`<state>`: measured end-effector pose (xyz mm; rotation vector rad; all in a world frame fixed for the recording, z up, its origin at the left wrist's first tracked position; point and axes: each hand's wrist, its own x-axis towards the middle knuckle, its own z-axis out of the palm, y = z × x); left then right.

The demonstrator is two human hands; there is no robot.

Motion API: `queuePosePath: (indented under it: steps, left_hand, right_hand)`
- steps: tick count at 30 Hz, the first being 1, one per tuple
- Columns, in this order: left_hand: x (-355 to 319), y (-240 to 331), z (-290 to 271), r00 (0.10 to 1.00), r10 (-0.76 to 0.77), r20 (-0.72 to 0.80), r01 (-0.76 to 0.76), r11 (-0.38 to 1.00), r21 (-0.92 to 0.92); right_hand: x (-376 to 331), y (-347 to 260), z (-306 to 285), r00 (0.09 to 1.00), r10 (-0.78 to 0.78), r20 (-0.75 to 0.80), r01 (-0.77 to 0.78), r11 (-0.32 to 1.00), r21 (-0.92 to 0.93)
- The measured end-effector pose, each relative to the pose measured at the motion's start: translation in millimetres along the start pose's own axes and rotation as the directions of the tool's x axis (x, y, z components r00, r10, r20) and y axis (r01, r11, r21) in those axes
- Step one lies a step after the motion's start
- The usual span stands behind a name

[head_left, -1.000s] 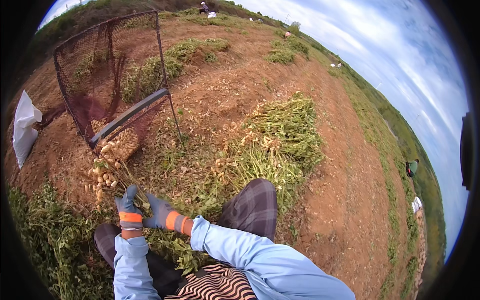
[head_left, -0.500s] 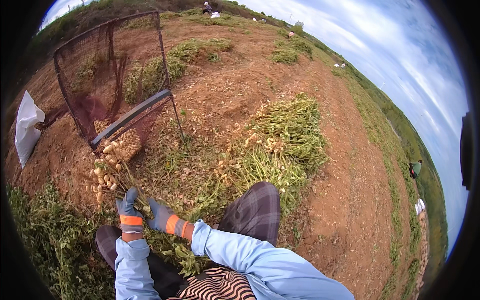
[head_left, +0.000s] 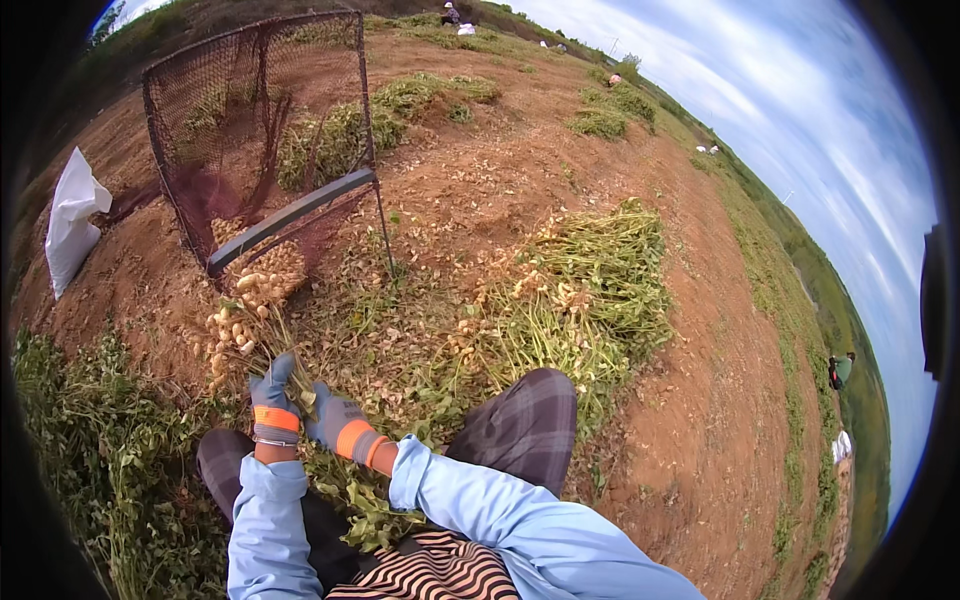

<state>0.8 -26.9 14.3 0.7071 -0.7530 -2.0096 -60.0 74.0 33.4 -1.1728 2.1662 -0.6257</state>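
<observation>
A bunch of peanut plants [head_left: 287, 343] is gripped by both my hands, its pale pods clustered at the far end and its leaves trailing back between my knees. My left hand [head_left: 273, 388], in a grey glove with an orange cuff, is closed round the stems. Just right of it and a little nearer, my right hand [head_left: 335, 418], gloved alike, is closed on the same stems. The pods hang close to the grey bar [head_left: 290, 222] across a dark netted frame [head_left: 262, 110]. Behind that bar, loose peanuts [head_left: 268, 268] lie in the net.
Right of the frame lies a heap of pulled peanut plants [head_left: 600, 280]. A white sack [head_left: 75, 222] stands at the left, and leafy stalks [head_left: 110, 470] cover the near left ground. Other people, one in green [head_left: 842, 371], are far off in the field.
The view has shifted, so the scene sits slightly further right. Both hands keep hold of the bunch, whose pods have come up nearer the bar.
</observation>
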Motion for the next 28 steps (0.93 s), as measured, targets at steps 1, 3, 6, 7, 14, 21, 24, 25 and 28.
queuePosePath:
  steps: [1, 3, 6, 7, 14, 21, 24, 25, 28]
  left_hand:
    - [1, 1, -1, 0.999, -0.033, 0.023, 0.033, 0.999, -0.003]
    - [2, 0, 2, 0.999, -0.032, 0.038, 0.03, 0.999, 0.033]
    - [3, 10, 4, 0.996, -0.052, 0.077, 0.048, 0.998, 0.051]
    - [-5, 20, 13, 0.977, -0.121, 0.174, 0.111, 0.991, 0.068]
    - [-1, 29, 6, 0.923, -0.094, 0.373, -0.096, 0.883, 0.46]
    - [7, 37, -4, 0.972, -0.094, 0.214, 0.01, 0.932, 0.363]
    - [7, 39, -13, 0.95, 0.084, 0.301, -0.212, 0.88, 0.425]
    - [7, 34, -9, 0.921, 0.15, 0.358, -0.314, 0.832, 0.458]
    - [-5, 30, 2, 0.834, 0.077, 0.547, -0.378, 0.802, 0.463]
  right_hand:
    - [0, 0, -2, 1.0, 0.011, 0.005, -0.011, 1.0, -0.008]
    - [3, 1, -4, 0.999, 0.036, 0.017, -0.036, 0.999, -0.028]
    - [4, -1, -13, 0.997, 0.056, 0.043, -0.057, 0.998, 0.012]
    - [9, 8, -12, 0.997, 0.069, 0.03, -0.07, 0.996, 0.046]
    - [33, 44, -23, 0.98, -0.101, -0.172, 0.19, 0.739, 0.647]
    - [107, 91, -82, 0.974, -0.121, 0.19, -0.212, -0.212, 0.954]
    - [126, 91, -105, 0.806, -0.483, 0.341, -0.537, -0.355, 0.766]
    - [149, 113, -100, 0.84, -0.452, 0.3, -0.437, -0.235, 0.868]
    - [202, 158, -88, 0.773, -0.598, 0.212, -0.359, -0.136, 0.923]
